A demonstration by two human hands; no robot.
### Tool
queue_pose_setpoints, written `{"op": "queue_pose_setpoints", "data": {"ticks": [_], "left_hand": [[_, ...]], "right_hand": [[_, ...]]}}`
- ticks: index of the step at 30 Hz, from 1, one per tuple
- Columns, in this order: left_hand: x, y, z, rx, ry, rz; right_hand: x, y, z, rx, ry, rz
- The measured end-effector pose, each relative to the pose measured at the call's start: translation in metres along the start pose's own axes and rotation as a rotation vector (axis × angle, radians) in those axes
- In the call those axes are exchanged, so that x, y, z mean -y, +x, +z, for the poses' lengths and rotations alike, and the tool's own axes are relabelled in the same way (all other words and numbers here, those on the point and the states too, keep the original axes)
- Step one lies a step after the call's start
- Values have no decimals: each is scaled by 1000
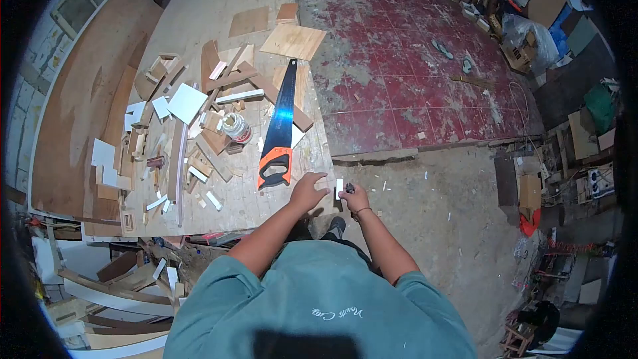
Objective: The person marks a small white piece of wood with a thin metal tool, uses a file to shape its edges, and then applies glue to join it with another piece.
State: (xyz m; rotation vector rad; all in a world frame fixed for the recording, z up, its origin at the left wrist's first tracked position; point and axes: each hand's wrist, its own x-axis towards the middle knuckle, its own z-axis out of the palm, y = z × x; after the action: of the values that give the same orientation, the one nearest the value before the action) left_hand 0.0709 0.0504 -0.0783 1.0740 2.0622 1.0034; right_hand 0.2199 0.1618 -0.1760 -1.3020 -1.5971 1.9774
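My left hand (310, 191) is over the front right corner of the wooden table (252, 209), its thumb and fingers apart with nothing between them. Just right of it, past the table's edge, a small white block (339, 189) is upright beside my right hand (355, 197). The fingers of my right hand are closed round a small dark object (349, 188), too small to name, and touch the white block. A handsaw (284, 113) with an orange and black handle lies on the table, its handle close to my left hand.
Wood offcuts, white pieces (188, 103) and an open glue jar (237, 127) crowd the table's left and middle. A plywood square (292, 41) lies farther back. Right of the table are a red tiled floor (412, 60), slippers (442, 49) and a cardboard box (530, 191).
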Motion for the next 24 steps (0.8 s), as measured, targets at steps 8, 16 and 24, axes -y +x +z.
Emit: {"op": "queue_pose_setpoints", "data": {"ticks": [8, 16, 24], "left_hand": [[35, 7, 21, 102, 441, 118], [34, 16, 31, 196, 599, 166], [43, 20, 49, 141, 663, 180]], "right_hand": [[0, 12, 21, -246, -439, 8], [-7, 28, 23, -200, -360, 49], [-5, 16, 23, -276, -502, -96]]}}
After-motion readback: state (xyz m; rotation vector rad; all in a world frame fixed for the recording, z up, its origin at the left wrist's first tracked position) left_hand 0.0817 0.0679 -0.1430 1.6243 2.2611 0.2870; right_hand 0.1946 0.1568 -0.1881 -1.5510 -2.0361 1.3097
